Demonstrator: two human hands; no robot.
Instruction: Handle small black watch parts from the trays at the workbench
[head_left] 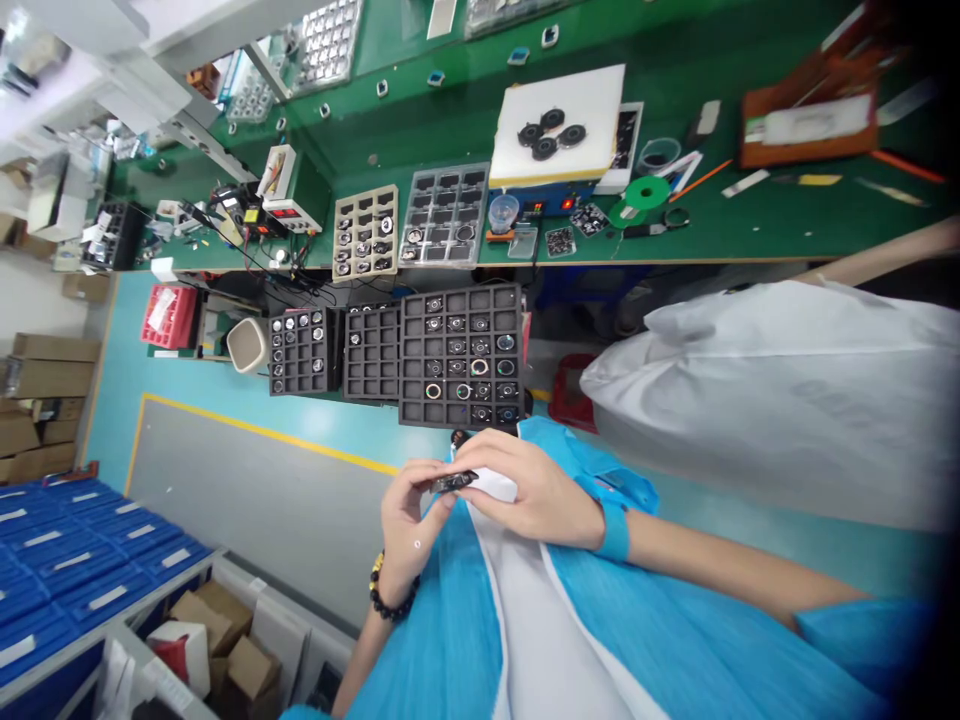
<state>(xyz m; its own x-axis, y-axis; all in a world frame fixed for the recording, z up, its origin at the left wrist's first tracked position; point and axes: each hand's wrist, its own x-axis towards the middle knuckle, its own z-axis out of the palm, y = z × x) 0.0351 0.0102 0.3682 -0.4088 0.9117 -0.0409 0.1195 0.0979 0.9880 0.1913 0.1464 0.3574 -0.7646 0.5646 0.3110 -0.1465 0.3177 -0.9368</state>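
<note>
I see the left hand [406, 515] and the right hand [541, 492] together, fingertips clamped on a small, dark, roundish watch-like piece [454, 482] between them, its finer parts too small to make out. Pinched by its edge (a slim hold, to my eye), it could slip if either thumb eased off, falling onto the bright-blue cloth jacket [457, 625] below the grip or against the black, many-celled tray [412, 350] just beyond it.
</note>
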